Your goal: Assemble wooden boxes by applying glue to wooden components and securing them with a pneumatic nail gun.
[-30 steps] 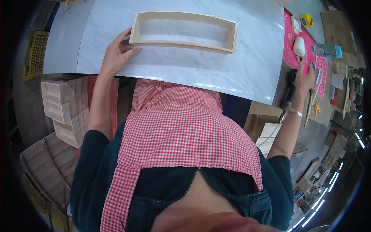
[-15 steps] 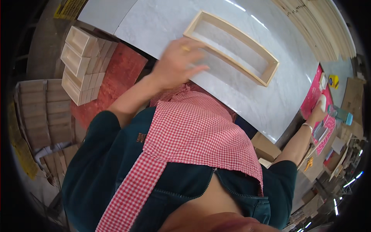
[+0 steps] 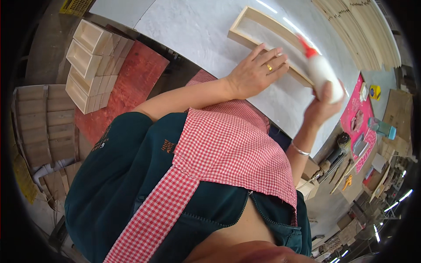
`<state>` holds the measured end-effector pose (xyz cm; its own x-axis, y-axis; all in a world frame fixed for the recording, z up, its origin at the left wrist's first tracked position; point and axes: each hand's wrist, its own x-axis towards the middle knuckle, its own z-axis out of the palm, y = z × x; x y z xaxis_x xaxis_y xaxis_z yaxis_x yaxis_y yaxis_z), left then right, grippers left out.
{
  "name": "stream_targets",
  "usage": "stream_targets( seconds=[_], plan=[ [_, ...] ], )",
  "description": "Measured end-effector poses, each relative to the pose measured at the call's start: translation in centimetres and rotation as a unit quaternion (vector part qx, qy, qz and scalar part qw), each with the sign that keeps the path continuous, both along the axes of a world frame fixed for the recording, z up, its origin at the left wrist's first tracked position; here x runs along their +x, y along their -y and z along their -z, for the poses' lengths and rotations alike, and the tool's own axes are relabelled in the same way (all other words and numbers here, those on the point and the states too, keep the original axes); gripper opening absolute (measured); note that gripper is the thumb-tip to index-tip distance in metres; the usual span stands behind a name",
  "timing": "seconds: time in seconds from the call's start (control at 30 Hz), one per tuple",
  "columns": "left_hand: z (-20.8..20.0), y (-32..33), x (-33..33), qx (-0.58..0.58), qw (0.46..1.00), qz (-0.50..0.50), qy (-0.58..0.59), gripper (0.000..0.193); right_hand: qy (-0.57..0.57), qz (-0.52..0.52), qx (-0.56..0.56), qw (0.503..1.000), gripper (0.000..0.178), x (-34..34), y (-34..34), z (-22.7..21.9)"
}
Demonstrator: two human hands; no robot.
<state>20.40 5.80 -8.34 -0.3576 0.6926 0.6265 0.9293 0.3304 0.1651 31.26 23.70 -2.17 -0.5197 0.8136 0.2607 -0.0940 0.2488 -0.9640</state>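
Holding a bottle (image 3: 324, 74), contents unclear, in the right hand (image 3: 321, 108)

1. From where I stand, I can't read a word anywhere; the few markings are too small or unclear.
2. A small orange-brown block like lettering (image 3: 168, 146) sits on the chest of the dark green top (image 3: 118, 175), just beside the apron strap (image 3: 151, 215).
3. More tiny marks (image 3: 103, 143), pale and brownish, show on the same top's left sleeve.
4. The yellow container (image 3: 375, 92) off to the right bears a dark patch, too small to make out.
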Motion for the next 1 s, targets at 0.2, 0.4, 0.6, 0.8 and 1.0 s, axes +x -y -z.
stream_targets(
  seconds=[0.2,0.4,0.6,0.8,1.0],
  plan=[
    [1.1,2.1,0.9,-0.012,0.999,0.023,0.047,0.048,0.076,-0.132,0.064,0.986,0.049,-4.0,5.5,0.2],
    [2.1,2.4,0.9,-0.019,0.995,0.039,0.088,0.051,0.096,-0.184,0.126,0.970,0.052,-5.8,6.4,0.4],
    [2.4,2.3,0.8,-0.036,0.994,0.050,0.092,0.050,0.094,-0.196,0.166,0.962,0.055,-6.3,6.6,-0.1],
    [1.9,2.5,0.9,-0.035,0.994,0.044,0.097,0.051,0.070,-0.192,0.213,0.956,0.057,-7.3,6.3,0.1],
    [1.9,2.4,0.9,-0.044,0.992,0.051,0.109,0.050,0.066,-0.168,0.253,0.950,0.057,-8.6,5.9,0.1]
  ],
)
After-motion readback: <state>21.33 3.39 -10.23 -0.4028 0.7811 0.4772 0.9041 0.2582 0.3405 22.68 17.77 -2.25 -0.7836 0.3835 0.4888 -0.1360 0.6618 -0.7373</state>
